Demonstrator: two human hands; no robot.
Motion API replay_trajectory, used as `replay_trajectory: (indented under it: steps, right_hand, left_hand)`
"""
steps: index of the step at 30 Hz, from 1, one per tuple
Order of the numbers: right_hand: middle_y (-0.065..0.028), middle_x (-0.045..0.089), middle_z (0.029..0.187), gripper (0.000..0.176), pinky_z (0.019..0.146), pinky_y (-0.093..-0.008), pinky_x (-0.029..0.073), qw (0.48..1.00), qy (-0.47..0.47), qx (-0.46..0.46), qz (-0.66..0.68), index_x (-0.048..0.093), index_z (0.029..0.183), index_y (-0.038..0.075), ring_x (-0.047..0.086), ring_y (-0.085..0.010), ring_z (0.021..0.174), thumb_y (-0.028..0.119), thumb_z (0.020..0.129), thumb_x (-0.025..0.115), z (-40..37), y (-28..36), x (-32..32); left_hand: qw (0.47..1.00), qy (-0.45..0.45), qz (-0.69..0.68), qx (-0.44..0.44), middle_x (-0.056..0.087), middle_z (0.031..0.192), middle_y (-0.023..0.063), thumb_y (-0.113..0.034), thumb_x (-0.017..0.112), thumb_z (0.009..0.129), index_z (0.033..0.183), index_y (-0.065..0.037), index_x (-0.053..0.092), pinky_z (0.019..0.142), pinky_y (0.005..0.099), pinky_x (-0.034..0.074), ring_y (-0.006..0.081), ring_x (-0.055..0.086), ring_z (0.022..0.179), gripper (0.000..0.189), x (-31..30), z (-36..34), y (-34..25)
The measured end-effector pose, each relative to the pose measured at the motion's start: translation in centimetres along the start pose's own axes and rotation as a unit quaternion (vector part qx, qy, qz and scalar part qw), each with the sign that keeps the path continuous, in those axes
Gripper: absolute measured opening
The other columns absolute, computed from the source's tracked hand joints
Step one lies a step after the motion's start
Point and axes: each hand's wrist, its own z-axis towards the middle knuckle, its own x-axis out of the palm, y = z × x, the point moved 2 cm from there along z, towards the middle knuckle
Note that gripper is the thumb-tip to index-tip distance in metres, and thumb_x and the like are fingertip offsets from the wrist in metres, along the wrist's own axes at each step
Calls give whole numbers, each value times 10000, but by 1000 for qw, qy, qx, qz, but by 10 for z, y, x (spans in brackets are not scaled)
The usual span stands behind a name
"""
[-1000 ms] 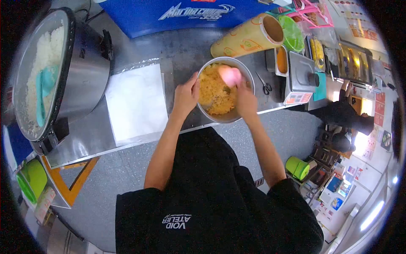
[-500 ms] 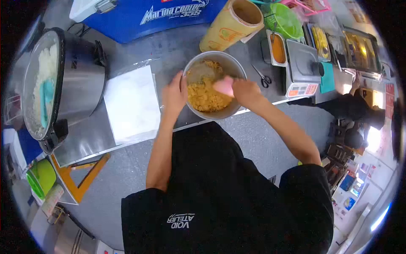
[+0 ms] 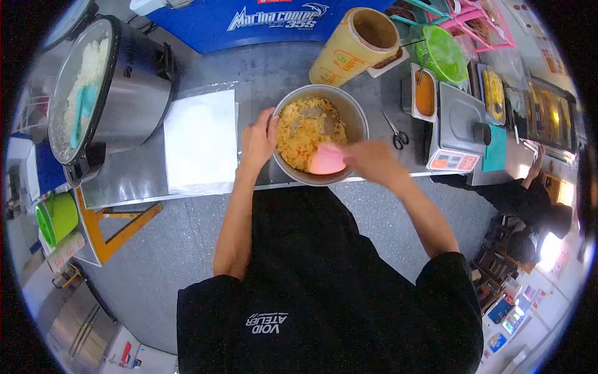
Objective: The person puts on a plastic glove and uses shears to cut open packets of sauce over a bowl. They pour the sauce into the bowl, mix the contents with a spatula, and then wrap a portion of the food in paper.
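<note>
A round metal bowl (image 3: 357, 118) stands at the front edge of the steel counter, with yellow-orange rice (image 3: 298, 134) inside. My left hand (image 3: 258, 142) grips the bowl's left rim, thumb on the inside. In my right hand (image 3: 376, 163), which is slightly blurred, is a pink rice paddle (image 3: 327, 159); its blade rests in the rice near the bowl's front side. The handle is hidden in my fingers. Left of the bowl lies a stack of white sheets (image 3: 202, 143). To its right are black-handled scissors (image 3: 397, 131).
A large pot of white rice (image 3: 131, 93) with a teal paddle (image 3: 82, 115) stands left. Behind are a blue cooler (image 3: 249, 31) and a big wrap roll (image 3: 349, 50). At right are a sauce container (image 3: 425, 93), a scale (image 3: 462, 118) and a green basket (image 3: 443, 56). Another person (image 3: 523, 199) works far right.
The pink paddle has swept from the bowl's right side down toward its front, and the rice has shifted. My left hand keeps hold of the rim. The whole view has tilted a little.
</note>
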Motion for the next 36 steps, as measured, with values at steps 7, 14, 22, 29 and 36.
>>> replay_trajectory:
  steps: [7,14,22,29,36]
  right_hand:
    - [-179,693,912,304,672,-460,560,983,-95,120,-100,589,1181,79,694,-326,824,142,900,493,34,-10,-2]
    - [-246,671,902,263,723,-484,541,993,70,23,90,627,1074,0,671,-398,826,157,893,518,32,5,19]
    - [-236,669,878,236,716,-493,528,992,42,-21,114,644,986,-4,657,-417,813,185,881,549,40,15,30]
    - [-248,658,889,233,750,-499,537,1000,-30,-8,-8,634,958,-21,667,-402,805,176,871,545,49,7,3]
    - [-255,653,891,226,734,-501,532,991,-26,73,110,649,961,-7,661,-405,805,152,880,511,32,45,51]
  left_hand:
    - [997,-24,66,21,651,744,238,-203,558,933,1143,-64,623,602,507,492,435,632,662,259,-12,-5,-34]
    - [987,-104,115,26,651,703,225,-215,560,923,1045,-76,659,607,513,501,414,639,635,209,9,4,-19]
    - [995,-84,40,-32,654,692,206,-193,577,913,1059,-59,659,596,485,507,396,646,624,214,9,-2,-4]
    - [998,-69,1,-16,640,653,188,-196,586,913,1049,-54,658,553,437,497,361,648,599,209,7,2,2]
    - [995,-103,-5,-12,634,620,162,-181,591,910,1022,-58,650,538,401,496,323,641,544,176,14,1,-4]
